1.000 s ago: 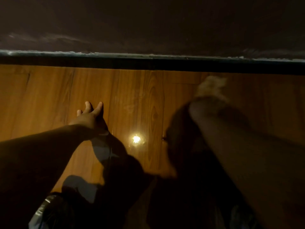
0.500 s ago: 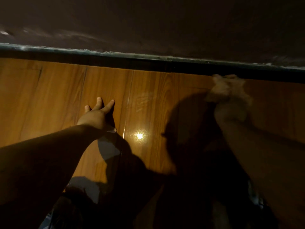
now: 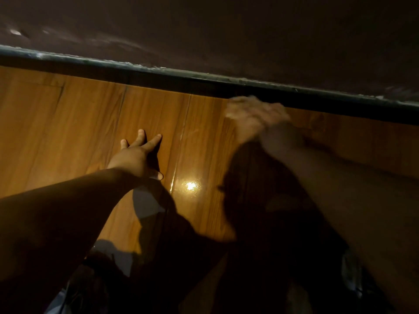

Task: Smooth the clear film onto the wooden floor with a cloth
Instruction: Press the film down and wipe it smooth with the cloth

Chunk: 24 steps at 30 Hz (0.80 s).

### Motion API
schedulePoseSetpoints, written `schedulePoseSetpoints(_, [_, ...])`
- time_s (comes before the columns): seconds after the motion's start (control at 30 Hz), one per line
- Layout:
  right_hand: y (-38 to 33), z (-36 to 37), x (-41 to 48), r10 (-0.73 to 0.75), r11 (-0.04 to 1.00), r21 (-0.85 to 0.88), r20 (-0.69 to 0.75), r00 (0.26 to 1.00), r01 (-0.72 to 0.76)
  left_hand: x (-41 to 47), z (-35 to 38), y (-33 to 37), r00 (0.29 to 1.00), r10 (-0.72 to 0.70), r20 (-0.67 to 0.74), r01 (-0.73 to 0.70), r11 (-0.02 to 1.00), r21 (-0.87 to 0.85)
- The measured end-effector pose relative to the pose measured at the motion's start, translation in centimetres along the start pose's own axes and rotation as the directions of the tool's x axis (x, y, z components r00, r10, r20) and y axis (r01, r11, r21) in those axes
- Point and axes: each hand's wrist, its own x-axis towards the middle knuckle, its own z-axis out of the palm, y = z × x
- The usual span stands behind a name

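Mid-wipe along the far edge of the film.

Clear film (image 3: 188,155) lying glossy on the wooden floor (image 3: 68,123), one raised crease (image 3: 182,137) running down toward the glare spot (image 3: 190,185). Pale smear, likely the cloth (image 3: 240,105), under the right grip (image 3: 260,118) against the dark skirting (image 3: 181,81); too blurred to tell whether clamped. Left grip (image 3: 136,155) pressed flat, fingers spread, beside the crease. Judged partway: crease left to flatten. Near floor lost in arm shadows.
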Motion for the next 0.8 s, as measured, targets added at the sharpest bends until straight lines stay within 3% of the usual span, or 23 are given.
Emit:
schedulePoseSetpoints(0.03, [1.4,-0.3,0.2,0.076,0.997,0.018,-0.106,0.991,-0.075,0.2,0.1,-0.2,1.000,-0.006,-0.002,0.006,1.000,0.002])
schedulePoseSetpoints(0.1, [1.3,0.1,0.6,0.249,0.968,-0.011,-0.099,0.963,-0.252,0.2,0.2,-0.4,1.000,0.006,-0.005,-0.006,0.999,0.032])
schedulePoseSetpoints(0.13, [-0.4,1.1,0.7,0.284,0.948,-0.122,-0.087,0.955,-0.294,0.2,0.2,-0.5,1.000,0.011,-0.007,-0.011,0.999,0.040])
schedulePoseSetpoints(0.2, [-5.0,3.7,0.4,0.132,0.972,-0.186,-0.080,0.988,-0.145,0.4,0.2,-0.4,1.000,0.004,-0.022,-0.003,0.999,0.033])
schedulePoseSetpoints(0.27, [-8.6,5.8,0.2,-0.102,0.992,-0.078,-0.036,0.994,0.099,0.2,0.1,-0.3,1.000,0.002,-0.017,-0.002,1.000,0.020])
schedulePoseSetpoints(0.33, [-9.4,6.2,0.8,-0.169,0.984,-0.054,0.032,0.985,0.171,0.2,-0.1,-0.1,1.000,0.011,-0.015,-0.011,1.000,0.020])
schedulePoseSetpoints(0.37, [-9.0,6.1,1.2,-0.126,0.985,-0.113,0.024,0.992,0.128,0.2,-0.1,-0.1,1.000,0.012,-0.015,-0.011,1.000,0.021])
schedulePoseSetpoints(0.43, [-7.6,5.1,1.6,0.087,0.981,-0.171,-0.057,0.995,-0.095,0.1,0.0,-0.4,1.000,0.014,-0.024,-0.014,1.000,0.017])
schedulePoseSetpoints(0.53, [-4.4,2.6,1.6,0.428,0.898,-0.062,-0.115,0.896,-0.437,0.1,0.1,-0.3,0.999,0.023,-0.023,-0.023,1.000,0.015])
schedulePoseSetpoints(0.67, [-5.5,2.2,2.4,0.429,0.892,-0.102,-0.122,0.895,-0.441,-0.3,0.3,-0.9,0.995,0.060,-0.078,-0.060,0.998,-0.003])
schedulePoseSetpoints(0.8, [-7.4,2.9,3.7,0.366,0.925,-0.053,-0.157,0.917,-0.378,-1.0,0.3,-3.0,0.920,-0.009,-0.391,-0.093,0.966,-0.240])
